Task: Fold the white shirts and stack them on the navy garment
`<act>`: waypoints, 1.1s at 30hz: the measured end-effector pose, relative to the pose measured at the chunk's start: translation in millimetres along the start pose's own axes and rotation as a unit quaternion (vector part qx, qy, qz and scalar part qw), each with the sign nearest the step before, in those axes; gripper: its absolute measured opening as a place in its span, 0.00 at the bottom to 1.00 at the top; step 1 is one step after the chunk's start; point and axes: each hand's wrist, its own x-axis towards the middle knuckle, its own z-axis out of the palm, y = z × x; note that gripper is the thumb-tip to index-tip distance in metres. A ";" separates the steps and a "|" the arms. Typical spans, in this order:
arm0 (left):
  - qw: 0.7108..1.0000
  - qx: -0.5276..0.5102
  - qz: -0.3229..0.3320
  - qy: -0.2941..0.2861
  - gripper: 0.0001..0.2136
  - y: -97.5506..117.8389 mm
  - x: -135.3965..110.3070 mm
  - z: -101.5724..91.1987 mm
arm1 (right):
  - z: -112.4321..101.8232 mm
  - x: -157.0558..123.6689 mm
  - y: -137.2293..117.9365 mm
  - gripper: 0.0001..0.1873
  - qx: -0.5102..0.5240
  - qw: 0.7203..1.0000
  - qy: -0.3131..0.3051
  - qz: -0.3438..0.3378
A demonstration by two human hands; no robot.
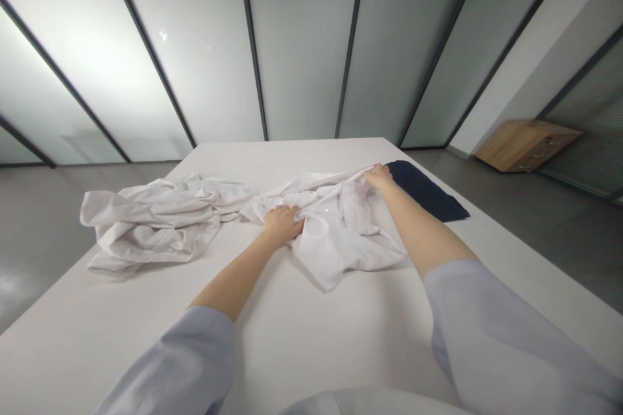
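Note:
A crumpled white garment lies on the white table, its small button-like spot showing near the middle. My left hand presses down on the garment's left part, fingers bent into the bunched fabric; the fingertips are partly hidden in the folds. Farther out to the right, my right hand pinches the garment's far upper edge, and the cloth there is drawn into a fairly straight line. Just beyond the right hand is a folded dark navy cloth, lying flat.
A heap of white fabric occupies the left side of the table, meeting or overlapping the garment. Frosted glass panels stand behind the table. A wooden cabinet sits on the grey floor at the right.

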 end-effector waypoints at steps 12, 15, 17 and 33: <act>0.997 -0.003 -0.032 -0.073 0.30 -21.9 6.2 0.5 | 25.1 -95.0 -13.3 0.27 -0.123 0.914 -0.121 -0.366; 0.998 -0.001 -0.016 -0.053 0.29 -23.4 6.6 0.4 | 26.5 -106.9 -13.3 0.25 -0.164 0.912 -0.150 -0.346; 0.999 -0.008 0.016 -0.044 0.29 -25.4 7.1 -0.9 | 21.1 -106.0 -10.9 0.25 -0.185 0.922 -0.119 -0.317; 0.993 -0.034 0.015 -0.108 0.31 -18.9 36.2 -11.7 | 30.0 -100.3 -47.4 0.17 -0.136 0.888 -0.167 -0.406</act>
